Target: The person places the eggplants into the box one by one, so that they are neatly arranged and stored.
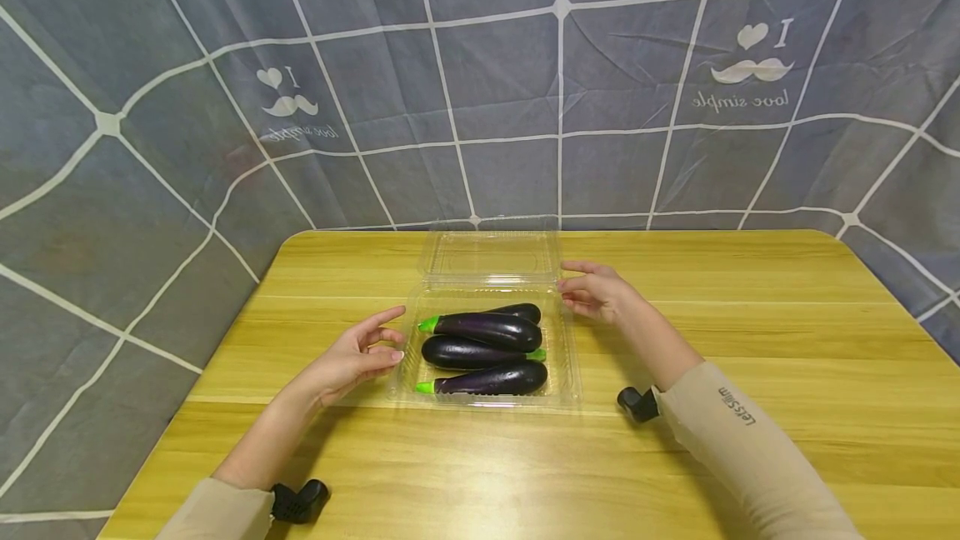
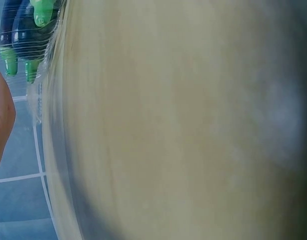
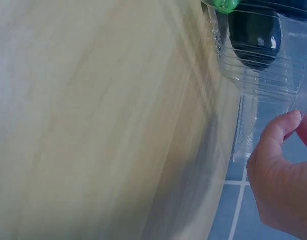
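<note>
A clear plastic clamshell box (image 1: 486,399) sits on the table with its lid (image 1: 491,252) raised at the back. Several dark purple eggplants (image 1: 487,330) with bright green stem ends lie inside. My left hand (image 1: 352,361) is at the box's left side, fingers spread and fingertips right at the rim. At the back right corner, near the hinge, my right hand (image 1: 600,290) has loosely bent fingers touching the edge. The right wrist view shows the thumb (image 3: 281,127) close against the box corner; the other fingers are partly hidden there.
The box stands on a wood-grain table (image 1: 712,298). A grey curtain (image 1: 510,90) with white lines hangs close behind the table's far edge and along the left. Black wrist cameras (image 1: 300,502) stick out from both beige sleeves.
</note>
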Demonstrator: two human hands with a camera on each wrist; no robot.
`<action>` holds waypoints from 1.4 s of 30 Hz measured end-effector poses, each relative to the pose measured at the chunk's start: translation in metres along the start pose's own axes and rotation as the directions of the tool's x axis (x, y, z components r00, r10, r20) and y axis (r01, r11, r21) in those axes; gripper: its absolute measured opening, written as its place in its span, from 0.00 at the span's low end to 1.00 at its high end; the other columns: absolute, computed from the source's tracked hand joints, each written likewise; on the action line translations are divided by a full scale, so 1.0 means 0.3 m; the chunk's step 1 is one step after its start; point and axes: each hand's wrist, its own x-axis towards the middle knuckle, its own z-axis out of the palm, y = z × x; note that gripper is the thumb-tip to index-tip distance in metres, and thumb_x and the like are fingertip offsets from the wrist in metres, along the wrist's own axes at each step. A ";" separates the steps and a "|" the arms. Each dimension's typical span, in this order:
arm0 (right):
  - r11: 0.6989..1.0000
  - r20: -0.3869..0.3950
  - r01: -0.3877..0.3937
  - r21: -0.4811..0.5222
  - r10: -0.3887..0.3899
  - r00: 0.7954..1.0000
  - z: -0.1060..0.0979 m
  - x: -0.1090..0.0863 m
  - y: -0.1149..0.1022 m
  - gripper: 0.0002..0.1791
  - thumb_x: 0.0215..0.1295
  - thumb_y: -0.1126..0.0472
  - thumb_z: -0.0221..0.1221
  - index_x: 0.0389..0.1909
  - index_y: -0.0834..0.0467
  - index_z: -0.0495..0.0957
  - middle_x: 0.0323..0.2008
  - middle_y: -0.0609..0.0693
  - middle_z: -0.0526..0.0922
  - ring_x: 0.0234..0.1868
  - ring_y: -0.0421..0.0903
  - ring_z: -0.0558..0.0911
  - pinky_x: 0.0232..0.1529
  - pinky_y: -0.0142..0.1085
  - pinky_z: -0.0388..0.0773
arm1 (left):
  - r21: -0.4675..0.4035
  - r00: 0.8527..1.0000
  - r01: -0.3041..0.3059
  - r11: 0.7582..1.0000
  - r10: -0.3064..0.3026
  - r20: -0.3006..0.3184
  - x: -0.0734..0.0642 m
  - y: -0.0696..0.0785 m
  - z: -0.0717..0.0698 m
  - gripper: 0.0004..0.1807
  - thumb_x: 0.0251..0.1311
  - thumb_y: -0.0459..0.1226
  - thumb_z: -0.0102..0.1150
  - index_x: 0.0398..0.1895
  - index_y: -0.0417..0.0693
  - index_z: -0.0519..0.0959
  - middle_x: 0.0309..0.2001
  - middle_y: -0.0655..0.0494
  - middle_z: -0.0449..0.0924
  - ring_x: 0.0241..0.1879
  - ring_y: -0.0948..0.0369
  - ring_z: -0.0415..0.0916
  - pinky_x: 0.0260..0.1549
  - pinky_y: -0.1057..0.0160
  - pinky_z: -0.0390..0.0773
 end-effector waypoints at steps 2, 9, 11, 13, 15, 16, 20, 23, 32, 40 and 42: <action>1.000 -0.003 0.005 0.000 -0.005 1.000 0.002 -0.004 0.000 0.36 0.63 0.75 0.50 0.71 0.59 0.52 0.26 0.49 0.77 0.22 0.39 0.76 0.26 0.26 0.76 | 0.000 1.000 -0.001 1.000 0.001 -0.001 0.000 0.000 0.000 0.41 0.58 0.26 0.56 0.72 0.38 0.46 0.45 0.52 0.67 0.37 0.66 0.72 0.38 0.68 0.76; 0.999 -0.013 0.042 -0.015 -0.042 0.999 0.008 -0.007 0.004 0.37 0.62 0.76 0.51 0.71 0.56 0.53 0.26 0.49 0.77 0.22 0.39 0.75 0.26 0.26 0.76 | -0.001 1.000 -0.002 1.000 0.002 -0.007 0.002 0.000 -0.002 0.41 0.58 0.26 0.56 0.72 0.39 0.46 0.45 0.53 0.68 0.37 0.66 0.73 0.38 0.68 0.76; 0.998 -0.018 0.061 -0.028 -0.061 0.998 0.011 -0.011 0.007 0.38 0.61 0.76 0.53 0.71 0.56 0.53 0.26 0.48 0.77 0.22 0.39 0.76 0.26 0.26 0.76 | -0.001 1.000 0.000 1.000 0.000 -0.007 0.002 -0.001 -0.002 0.41 0.59 0.26 0.56 0.72 0.39 0.46 0.45 0.52 0.68 0.37 0.66 0.73 0.38 0.68 0.76; 0.996 -0.026 0.084 -0.039 -0.085 0.996 0.014 -0.013 0.010 0.38 0.60 0.76 0.54 0.70 0.55 0.54 0.27 0.48 0.77 0.23 0.39 0.76 0.26 0.26 0.76 | -0.001 1.000 0.000 1.000 0.000 -0.006 0.002 -0.001 -0.003 0.41 0.59 0.26 0.56 0.72 0.39 0.46 0.45 0.52 0.68 0.37 0.66 0.73 0.39 0.68 0.76; 0.992 -0.022 0.118 -0.032 -0.119 0.993 0.014 -0.016 0.015 0.37 0.58 0.77 0.56 0.68 0.55 0.58 0.28 0.49 0.76 0.23 0.40 0.77 0.27 0.26 0.76 | -0.003 1.000 0.000 1.000 0.000 -0.005 0.003 0.000 -0.003 0.41 0.59 0.26 0.56 0.72 0.39 0.46 0.45 0.52 0.68 0.37 0.66 0.73 0.39 0.68 0.76; 0.990 -0.025 0.133 -0.038 -0.134 0.991 0.014 -0.015 0.018 0.37 0.57 0.77 0.56 0.67 0.56 0.59 0.28 0.49 0.76 0.23 0.40 0.76 0.27 0.26 0.76 | -0.005 1.000 0.000 1.000 0.000 -0.005 0.003 0.000 -0.003 0.41 0.59 0.26 0.56 0.72 0.39 0.46 0.45 0.52 0.68 0.37 0.66 0.73 0.39 0.67 0.76; 0.983 -0.038 0.175 -0.056 -0.177 0.983 0.020 -0.016 0.021 0.34 0.57 0.80 0.54 0.64 0.59 0.60 0.28 0.50 0.75 0.23 0.40 0.75 0.26 0.26 0.75 | -0.010 1.000 -0.002 1.000 0.002 -0.003 0.004 0.000 -0.003 0.41 0.59 0.26 0.56 0.72 0.39 0.46 0.45 0.53 0.68 0.37 0.66 0.73 0.39 0.68 0.76; 0.977 -0.048 0.200 -0.069 -0.203 0.978 0.022 -0.015 0.025 0.32 0.56 0.80 0.54 0.62 0.59 0.61 0.27 0.50 0.74 0.23 0.41 0.74 0.25 0.27 0.74 | -0.010 1.000 -0.004 1.000 0.004 -0.001 0.004 -0.002 -0.003 0.41 0.59 0.26 0.55 0.72 0.39 0.46 0.45 0.53 0.68 0.37 0.66 0.73 0.39 0.68 0.76; 0.973 -0.077 0.218 -0.081 -0.224 0.972 0.024 -0.002 0.039 0.20 0.57 0.80 0.54 0.46 0.58 0.66 0.27 0.47 0.74 0.24 0.40 0.75 0.25 0.27 0.73 | -0.014 1.000 -0.007 1.000 0.007 0.004 0.003 -0.008 -0.003 0.41 0.59 0.25 0.55 0.72 0.39 0.46 0.45 0.52 0.68 0.37 0.66 0.73 0.39 0.68 0.76; 0.973 -0.072 0.224 -0.052 -0.227 0.971 0.018 -0.007 0.041 0.14 0.57 0.82 0.52 0.33 0.59 0.69 0.29 0.49 0.75 0.28 0.40 0.77 0.26 0.28 0.76 | -0.011 1.000 -0.007 1.000 0.007 0.005 0.001 -0.008 -0.004 0.41 0.59 0.26 0.55 0.72 0.39 0.46 0.45 0.52 0.68 0.37 0.66 0.73 0.39 0.67 0.76; 0.972 -0.064 0.227 -0.058 -0.230 0.971 0.014 -0.006 0.044 0.15 0.58 0.82 0.52 0.31 0.57 0.70 0.30 0.49 0.75 0.29 0.40 0.78 0.27 0.28 0.76 | -0.008 1.000 -0.006 1.000 0.006 0.006 0.000 -0.008 -0.004 0.41 0.59 0.26 0.55 0.72 0.39 0.46 0.45 0.52 0.68 0.37 0.66 0.73 0.39 0.67 0.76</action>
